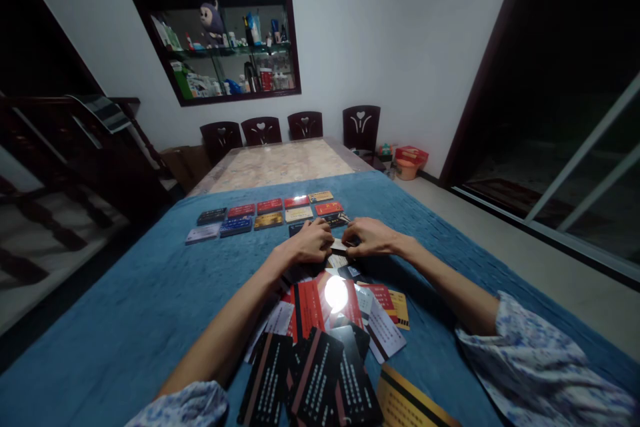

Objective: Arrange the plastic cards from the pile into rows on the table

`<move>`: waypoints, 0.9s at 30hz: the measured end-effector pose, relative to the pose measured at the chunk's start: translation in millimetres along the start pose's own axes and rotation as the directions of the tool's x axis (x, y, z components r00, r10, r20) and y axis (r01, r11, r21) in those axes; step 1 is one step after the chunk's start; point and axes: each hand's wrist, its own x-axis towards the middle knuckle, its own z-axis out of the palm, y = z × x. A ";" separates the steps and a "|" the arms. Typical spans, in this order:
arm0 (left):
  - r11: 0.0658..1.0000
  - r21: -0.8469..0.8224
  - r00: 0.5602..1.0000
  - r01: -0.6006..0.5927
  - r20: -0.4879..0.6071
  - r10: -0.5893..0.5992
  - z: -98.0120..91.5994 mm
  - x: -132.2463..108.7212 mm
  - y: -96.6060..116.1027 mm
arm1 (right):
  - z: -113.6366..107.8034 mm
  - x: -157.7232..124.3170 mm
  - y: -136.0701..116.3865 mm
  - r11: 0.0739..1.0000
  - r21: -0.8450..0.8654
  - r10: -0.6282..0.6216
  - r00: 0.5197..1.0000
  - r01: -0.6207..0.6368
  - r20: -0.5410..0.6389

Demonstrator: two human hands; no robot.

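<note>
My left hand [313,241] and my right hand [371,237] are close together over the pile, with their fingers curled inward. A pale card with a dark stripe [339,245] lies between them, gripped from both sides; the fingertips are partly hidden. Below the hands is a loose, overlapping pile: a red card [309,310], a white card [386,330], black cards [317,373] and a gold card [410,400]. Beyond the hands stand neat stacks in rows, among them a blue stack [237,225], a gold stack [269,220] and a cream stack [299,214].
A blue cloth [130,307] covers the near part of the table, and its marble-patterned top [280,163] shows farther off. Several dark chairs [305,125] line the far end. A wooden railing [50,167] runs at left, a glass door [560,167] at right.
</note>
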 end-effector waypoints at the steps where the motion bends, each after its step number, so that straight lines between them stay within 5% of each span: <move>1: 1.000 -0.002 1.000 0.007 0.000 -0.007 -1.1 -0.2 0.0 | -1.5 -0.7 0.8 1.000 0.022 -0.002 1.000 0.002 -0.006; 8: 1.000 0.013 0.997 0.012 -0.072 -0.011 -1.6 1.7 -3.9 | -4.8 -1.9 9.6 0.999 0.043 0.007 0.995 -0.002 -0.099; 17: 0.990 -0.142 0.943 0.024 -0.326 -0.069 8.4 6.0 -11.7 | 10.9 3.4 27.0 0.999 -0.030 -0.029 0.956 0.022 -0.293; 27: 0.980 -0.089 0.935 0.180 -0.293 -0.198 5.9 2.1 -2.9 | 32.4 5.9 26.7 0.999 -0.047 0.000 0.928 -0.019 -0.373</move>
